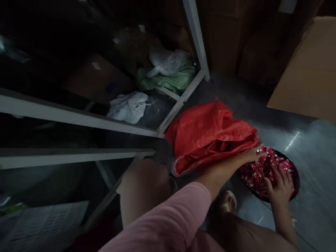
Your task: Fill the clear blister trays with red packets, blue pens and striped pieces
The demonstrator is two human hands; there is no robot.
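Right hand [280, 184] lies open on red, white-speckled heap [258, 171]; left hand's [252, 153] grip unclear.

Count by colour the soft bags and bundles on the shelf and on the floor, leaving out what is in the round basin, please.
Red: 1, the red woven plastic sack.
White: 2, the crumpled white plastic bag and the white cloth bundle.
Green: 1, the green crumpled bundle.
Dark grey: 1, the dark grey soft bag.
Total: 5.
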